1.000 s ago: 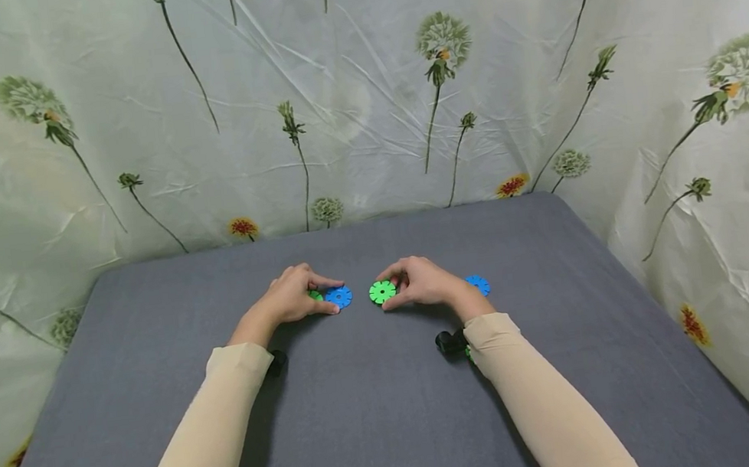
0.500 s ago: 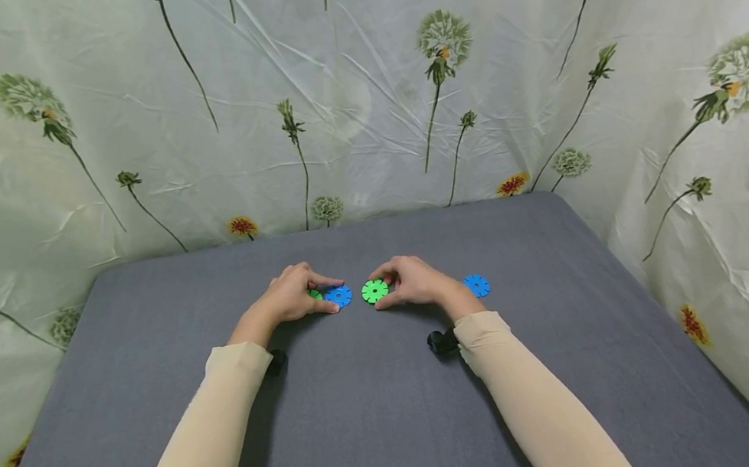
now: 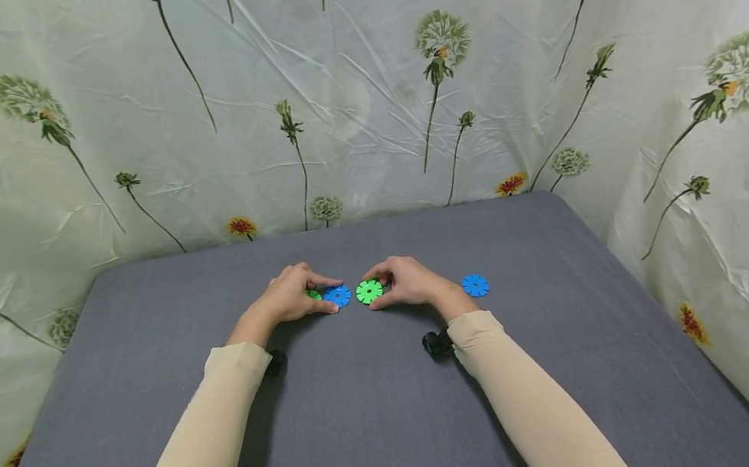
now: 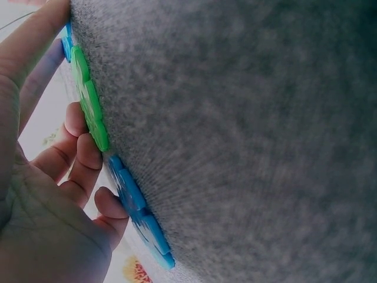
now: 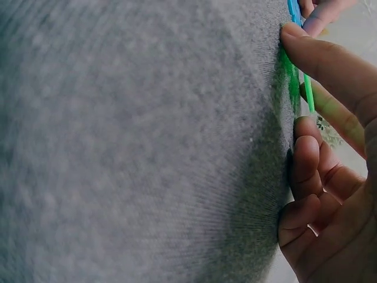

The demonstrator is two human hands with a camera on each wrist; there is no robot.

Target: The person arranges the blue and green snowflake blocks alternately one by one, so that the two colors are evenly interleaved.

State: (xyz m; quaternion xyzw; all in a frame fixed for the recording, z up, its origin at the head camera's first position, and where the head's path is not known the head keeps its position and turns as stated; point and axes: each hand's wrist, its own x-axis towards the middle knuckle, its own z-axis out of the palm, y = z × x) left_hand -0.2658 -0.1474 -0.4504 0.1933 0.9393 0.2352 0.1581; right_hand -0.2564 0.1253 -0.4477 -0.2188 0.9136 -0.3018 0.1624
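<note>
My left hand (image 3: 290,295) pinches a flat blue notched disc (image 3: 338,296) by its edges between thumb and index finger, at the middle of the table. Just left of that disc, partly covered by the fingers, lies a green notched disc (image 4: 89,99). The left wrist view shows another blue notched disc (image 4: 141,212) in line with it beneath the curled fingers, hidden from the head camera. Facing it, my right hand (image 3: 411,282) holds a second green notched disc (image 3: 369,292) by thumb and index finger. A narrow gap separates this green disc from the pinched blue one.
Another blue notched disc (image 3: 475,285) lies on the grey cloth-covered table (image 3: 382,417), just right of my right wrist. A dark wrist camera (image 3: 437,343) hangs under the right cuff. The flower-print curtain (image 3: 359,96) stands behind the table and along its sides.
My right hand has moved left with the green disc, narrowing the gap to the blue one. The left hand stays put. A green disc edge beside the right sleeve has gone out of sight.
</note>
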